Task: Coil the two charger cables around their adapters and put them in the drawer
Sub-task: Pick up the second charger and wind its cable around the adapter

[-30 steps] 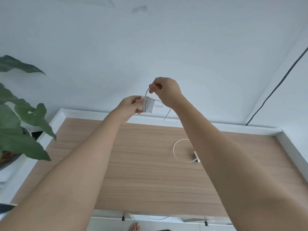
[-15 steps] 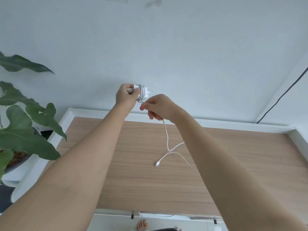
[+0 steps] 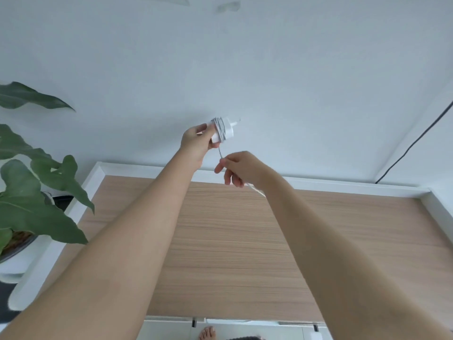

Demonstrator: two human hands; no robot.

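Note:
My left hand (image 3: 196,141) holds a white charger adapter (image 3: 224,130) up in front of the wall, with several turns of white cable wound around its body and its prongs pointing right. A taut stretch of the cable (image 3: 220,151) runs down from the adapter to my right hand (image 3: 239,169), which pinches it just below. The cable's tail (image 3: 256,188) slips behind my right forearm, and its end is hidden. Only this one charger is in view. The drawer front (image 3: 245,328) shows below the tabletop's near edge.
A wooden tabletop (image 3: 220,241) with a white raised rim lies under my arms. A leafy potted plant (image 3: 29,192) stands at the left. A black cord (image 3: 411,146) runs down the right wall. A bare foot (image 3: 207,333) shows at the bottom.
Both hands have risen. The loose cable and plug end that lay on the tabletop are gone from sight, and more turns sit on the adapter.

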